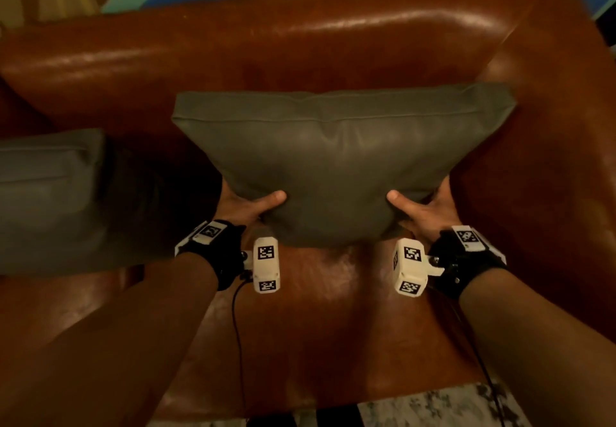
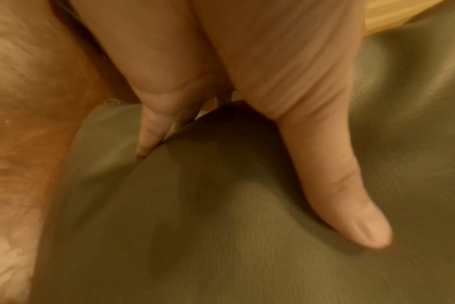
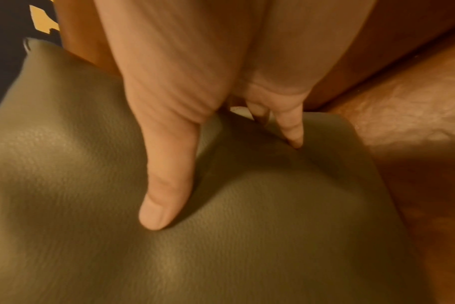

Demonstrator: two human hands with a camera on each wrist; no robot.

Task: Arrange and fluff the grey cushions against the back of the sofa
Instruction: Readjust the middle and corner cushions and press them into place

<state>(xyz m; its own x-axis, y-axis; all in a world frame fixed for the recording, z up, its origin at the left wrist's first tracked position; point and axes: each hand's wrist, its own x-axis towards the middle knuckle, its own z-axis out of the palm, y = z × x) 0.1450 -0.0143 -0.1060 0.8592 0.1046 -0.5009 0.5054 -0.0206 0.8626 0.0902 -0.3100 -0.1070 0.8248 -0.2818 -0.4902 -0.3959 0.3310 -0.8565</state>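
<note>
The grey cushion [image 1: 336, 159] is held above the sofa [image 1: 300, 43] seat, near its back, not yet propped. Left hand [image 1: 245, 208] and right hand [image 1: 423, 209] each pinch a lower corner, thumbs in front. A second cushion [image 1: 46, 193] lies left, probably still awaiting placement.

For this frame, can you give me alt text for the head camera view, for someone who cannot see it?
Two bare hands, the left hand and the right hand, grip the lower corners of a grey cushion propped against the back of a brown leather sofa, thumbs pressed into its front. A second grey cushion lies at the left on the seat.
</note>
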